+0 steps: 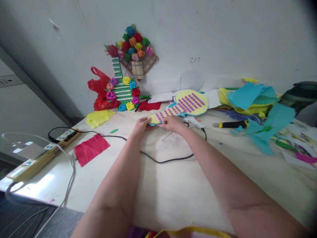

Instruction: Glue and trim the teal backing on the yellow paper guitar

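Observation:
A yellow guitar-shaped cutout (pixel 194 101) with rows of purple strips and a blue edge lies at a slant, its round body toward the wall. My left hand (pixel 143 126) grips the narrow end of its neck, thumb on top. Farther along the neck, my right hand (pixel 173 124) is closed in a pinch at the near edge; its fingertips are partly hidden. Just beyond my right hand, a white glue gun (pixel 194 122) rests on the table, its black cord looping under my forearms.
A green guitar decoration with paper flowers (pixel 122 92) leans on the wall. Red paper (pixel 91 149) and a power strip (pixel 43 157) lie left. To the right are a yellow-black handled tool (pixel 231 124), blue crepe paper (pixel 271 127) and a dark bottle (pixel 300 96).

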The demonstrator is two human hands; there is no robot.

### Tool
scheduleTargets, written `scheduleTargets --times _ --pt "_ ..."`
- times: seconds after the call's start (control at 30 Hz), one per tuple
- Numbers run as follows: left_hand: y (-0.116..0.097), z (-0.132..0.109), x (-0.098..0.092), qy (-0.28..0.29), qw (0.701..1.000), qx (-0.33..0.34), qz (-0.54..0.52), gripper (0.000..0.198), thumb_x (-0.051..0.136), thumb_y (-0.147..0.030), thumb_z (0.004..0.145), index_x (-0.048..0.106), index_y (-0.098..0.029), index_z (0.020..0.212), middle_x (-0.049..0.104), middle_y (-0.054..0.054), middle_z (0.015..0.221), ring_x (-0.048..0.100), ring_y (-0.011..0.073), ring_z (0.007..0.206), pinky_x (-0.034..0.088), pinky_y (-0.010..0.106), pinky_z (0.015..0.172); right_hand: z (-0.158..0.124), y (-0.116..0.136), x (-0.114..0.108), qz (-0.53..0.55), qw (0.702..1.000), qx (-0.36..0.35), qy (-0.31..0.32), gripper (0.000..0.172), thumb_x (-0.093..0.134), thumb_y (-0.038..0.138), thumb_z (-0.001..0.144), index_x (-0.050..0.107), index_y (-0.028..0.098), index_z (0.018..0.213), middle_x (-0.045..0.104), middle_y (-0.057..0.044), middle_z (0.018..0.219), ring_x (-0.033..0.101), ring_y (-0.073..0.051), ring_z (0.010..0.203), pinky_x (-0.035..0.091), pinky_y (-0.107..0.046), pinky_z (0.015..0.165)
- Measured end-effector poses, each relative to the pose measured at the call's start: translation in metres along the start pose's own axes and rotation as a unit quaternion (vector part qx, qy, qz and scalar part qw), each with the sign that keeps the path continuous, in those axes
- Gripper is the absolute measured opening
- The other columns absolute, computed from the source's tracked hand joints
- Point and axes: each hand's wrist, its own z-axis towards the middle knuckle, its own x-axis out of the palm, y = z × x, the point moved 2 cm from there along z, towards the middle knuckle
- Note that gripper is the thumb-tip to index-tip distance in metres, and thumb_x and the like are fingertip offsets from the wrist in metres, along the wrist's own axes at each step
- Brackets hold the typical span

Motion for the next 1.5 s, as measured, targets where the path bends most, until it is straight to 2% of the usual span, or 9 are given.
scheduleTargets --times 0.07,0.23,0.33,0.6,1.23,1.5 --pt "0.000 0.000 0.000 -0.001 1.000 0.008 0.006 0.022 0.062 -0.016 0.073 0.062 -0.002 0.089 0.067 0.014 0.079 0.063 0.0164 0.062 0.055 0.030 0.058 -0.001 0.002 -0.001 0.002 1.000 0.001 0.004 0.022 0.057 0.041 0.074 0.069 0.021 0.075 0.067 -0.003 0.076 0.056 -0.016 0.071 0.030 -0.024 0.054" --pt "-0.001 -0.001 0.000 0.019 1.000 0.007 0.008 0.038 0.065 -0.012 0.068 0.061 -0.005 0.105 0.067 0.014 0.090 0.064 0.0182 0.069 0.055 0.029 0.055 -0.004 0.004 -0.006 0.001 1.000 -0.012 0.013 0.023 0.058 0.040 0.074 0.067 0.020 0.073 0.066 -0.002 0.071 0.055 -0.015 0.066 0.029 -0.023 0.053" --pt "-0.002 -0.003 0.000 0.040 0.999 -0.005 0.012 0.037 0.064 -0.012 0.068 0.063 -0.004 0.105 0.066 0.015 0.094 0.063 0.0188 0.071 0.055 0.029 0.056 -0.003 -0.001 -0.007 0.032 0.999 -0.023 0.023 0.023 0.058 0.040 0.074 0.065 0.019 0.070 0.064 -0.001 0.065 0.054 -0.013 0.063 0.029 -0.022 0.052" --pt "-0.002 -0.005 -0.004 0.037 0.999 -0.013 0.005 0.036 0.063 -0.010 0.069 0.064 -0.004 0.104 0.067 0.017 0.096 0.063 0.0199 0.074 0.056 0.030 0.058 0.000 -0.015 -0.002 0.099 0.993 -0.035 0.057 0.024 0.058 0.041 0.072 0.062 0.018 0.066 0.062 0.001 0.057 0.054 -0.011 0.056 0.031 -0.021 0.050" --pt "-0.002 -0.005 -0.004 0.034 0.999 -0.023 0.009 0.034 0.060 -0.009 0.071 0.064 -0.003 0.104 0.066 0.017 0.096 0.063 0.0190 0.072 0.056 0.030 0.057 -0.003 -0.010 -0.001 0.085 0.995 -0.037 0.041 0.023 0.058 0.040 0.073 0.065 0.018 0.068 0.062 0.001 0.056 0.053 -0.011 0.057 0.030 -0.021 0.052" --pt "-0.001 -0.003 -0.005 0.036 0.999 -0.033 0.007 0.034 0.061 -0.008 0.069 0.064 -0.003 0.103 0.067 0.017 0.092 0.064 0.0194 0.068 0.055 0.030 0.055 -0.003 -0.005 -0.003 0.039 0.998 -0.029 0.031 0.021 0.059 0.039 0.073 0.065 0.020 0.068 0.064 0.000 0.064 0.053 -0.012 0.062 0.029 -0.022 0.052"
